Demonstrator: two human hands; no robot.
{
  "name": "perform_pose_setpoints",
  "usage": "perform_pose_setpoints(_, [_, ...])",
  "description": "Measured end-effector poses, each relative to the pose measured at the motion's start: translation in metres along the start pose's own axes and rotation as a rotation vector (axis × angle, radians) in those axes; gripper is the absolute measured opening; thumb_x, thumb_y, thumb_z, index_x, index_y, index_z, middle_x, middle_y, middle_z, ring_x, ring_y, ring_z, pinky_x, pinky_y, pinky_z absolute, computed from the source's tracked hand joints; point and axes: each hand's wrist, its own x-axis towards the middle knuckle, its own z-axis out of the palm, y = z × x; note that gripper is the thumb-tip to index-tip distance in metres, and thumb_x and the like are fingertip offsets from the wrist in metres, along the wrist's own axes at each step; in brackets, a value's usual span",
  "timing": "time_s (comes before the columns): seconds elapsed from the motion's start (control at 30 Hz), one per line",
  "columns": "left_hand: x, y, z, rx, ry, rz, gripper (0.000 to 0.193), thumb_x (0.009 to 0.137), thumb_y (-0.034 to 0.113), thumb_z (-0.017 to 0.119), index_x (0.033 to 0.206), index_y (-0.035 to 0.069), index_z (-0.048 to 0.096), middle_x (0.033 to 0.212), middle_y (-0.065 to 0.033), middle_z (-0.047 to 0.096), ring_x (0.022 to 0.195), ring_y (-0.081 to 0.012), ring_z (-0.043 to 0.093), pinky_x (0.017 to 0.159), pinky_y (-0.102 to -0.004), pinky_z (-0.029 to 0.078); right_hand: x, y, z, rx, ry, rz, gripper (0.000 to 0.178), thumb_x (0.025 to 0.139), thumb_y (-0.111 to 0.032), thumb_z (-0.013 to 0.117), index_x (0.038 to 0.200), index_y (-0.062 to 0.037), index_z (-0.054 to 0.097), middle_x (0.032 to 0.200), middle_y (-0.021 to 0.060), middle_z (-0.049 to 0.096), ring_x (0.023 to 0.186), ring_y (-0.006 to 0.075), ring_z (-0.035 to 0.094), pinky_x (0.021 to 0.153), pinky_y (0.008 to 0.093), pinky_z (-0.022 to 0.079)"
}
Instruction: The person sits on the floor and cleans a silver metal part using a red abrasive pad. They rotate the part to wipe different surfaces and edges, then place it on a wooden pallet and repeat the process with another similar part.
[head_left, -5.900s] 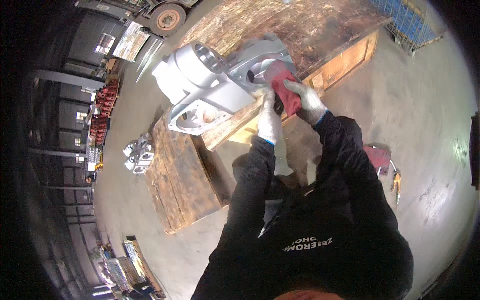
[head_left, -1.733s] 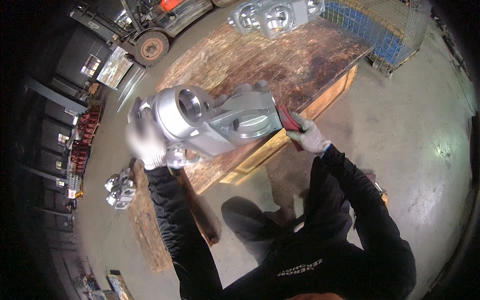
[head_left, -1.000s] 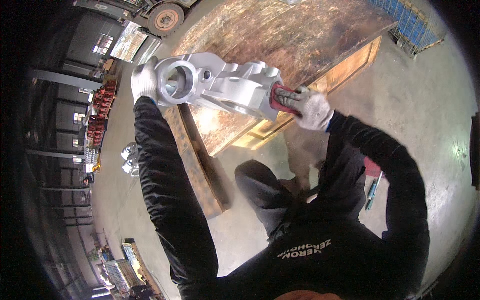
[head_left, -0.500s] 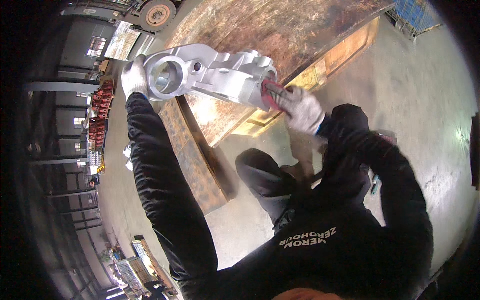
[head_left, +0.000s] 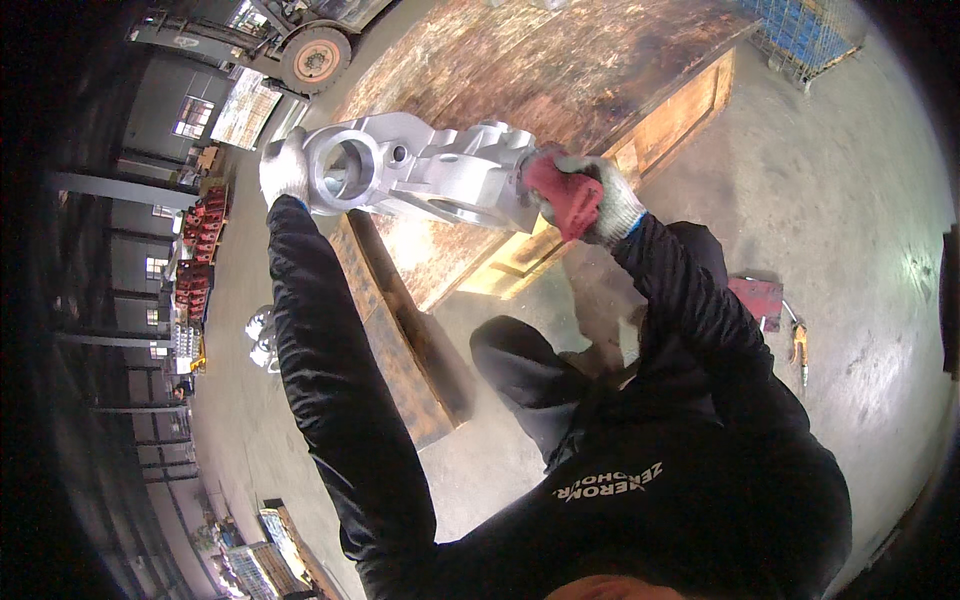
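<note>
Wooden worktop (head_left: 590, 70) beyond the hands (head_left: 285, 172) (head_left: 612, 205), beneath a silvery casting (head_left: 455, 188) (contact unclear). Grey floor (head_left: 870, 190), bearing a red box (head_left: 755, 300) and orange-handled tool (head_left: 799, 347) right of the hands.

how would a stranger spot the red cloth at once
Start at the large brown wooden table, then follow the silver metal casting seen against it to its right end. There the white-gloved right hand grips the creased red cloth, its colour standing out from surrounding silver and white.

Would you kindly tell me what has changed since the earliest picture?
The left hand moved leftward, from beside the right hand to grip the left end of the metal casting. The casting has been turned. The red cloth stays in the right hand at the casting's right end.
</note>
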Motion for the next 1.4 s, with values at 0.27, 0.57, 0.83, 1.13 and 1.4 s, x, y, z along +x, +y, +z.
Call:
perform_pose_setpoints(0.27, [0.016, -0.01, 0.002, 0.033, -0.016, -0.023, 0.064, 0.084, 0.047, 0.069, 0.124, -0.003, 0.068, 0.125, -0.0228, 0.071, 0.116, -0.0339, 0.068, 0.103, -0.0398, 0.047, -0.012, 0.074, -0.038, -1.518, 0.093, -0.705, 0.06, 0.084, -0.009, 0.069, 0.143, -0.0092, 0.06, 0.139, 0.0148, 0.065, 0.113, 0.0275, 0.067, 0.097, 0.0386, 0.053])
perform_pose_setpoints(0.57, [-0.009, 0.007, 0.007, -0.141, -0.047, -0.031, 0.066, 0.086, 0.045, 0.071, 0.129, -0.004, 0.066, 0.124, -0.0226, 0.071, 0.114, -0.0313, 0.066, 0.104, -0.037, 0.046, 0.028, -0.082, -0.037, -2.634, -0.682, -1.096, 0.054, 0.084, -0.023, 0.066, 0.138, -0.02, 0.066, 0.129, 0.0028, 0.07, 0.107, 0.03, 0.064, 0.085, 0.0458, 0.052])
perform_pose_setpoints(0.83, [-0.007, -0.014, 0.013, 0.147, 0.006, 0.087, 0.074, 0.087, 0.051, 0.063, 0.133, -0.006, 0.061, 0.131, -0.0294, 0.066, 0.128, -0.0407, 0.062, 0.11, -0.0418, 0.045, -0.019, 0.016, -0.03, -1.356, 0.255, -0.124, 0.055, 0.093, -0.006, 0.07, 0.146, -0.0067, 0.056, 0.103, 0.0073, 0.071, 0.087, 0.0138, 0.065, 0.075, 0.0326, 0.053])
perform_pose_setpoints(1.13, [-0.021, 0.006, 0.005, 0.101, 0.008, 0.022, 0.07, 0.085, 0.053, 0.064, 0.13, 0.0, 0.066, 0.125, -0.0248, 0.07, 0.122, -0.0368, 0.067, 0.107, -0.0413, 0.049, 0.049, 0.002, 0.135, -2.375, -0.396, -1.24, 0.06, 0.077, -0.012, 0.068, 0.137, -0.0113, 0.065, 0.144, 0.0076, 0.063, 0.111, 0.0347, 0.068, 0.098, 0.0413, 0.055])
perform_pose_setpoints(1.4, [-0.03, 0.018, 0.006, 0.096, 0.017, 0.013, 0.067, 0.086, 0.051, 0.062, 0.128, -0.001, 0.066, 0.122, -0.026, 0.071, 0.119, -0.0384, 0.067, 0.105, -0.0419, 0.05, 0.122, 0.042, 0.163, -2.686, -0.458, -1.147, 0.055, 0.08, -0.02, 0.064, 0.134, -0.0134, 0.066, 0.142, 0.0079, 0.064, 0.108, 0.0324, 0.067, 0.093, 0.046, 0.055])
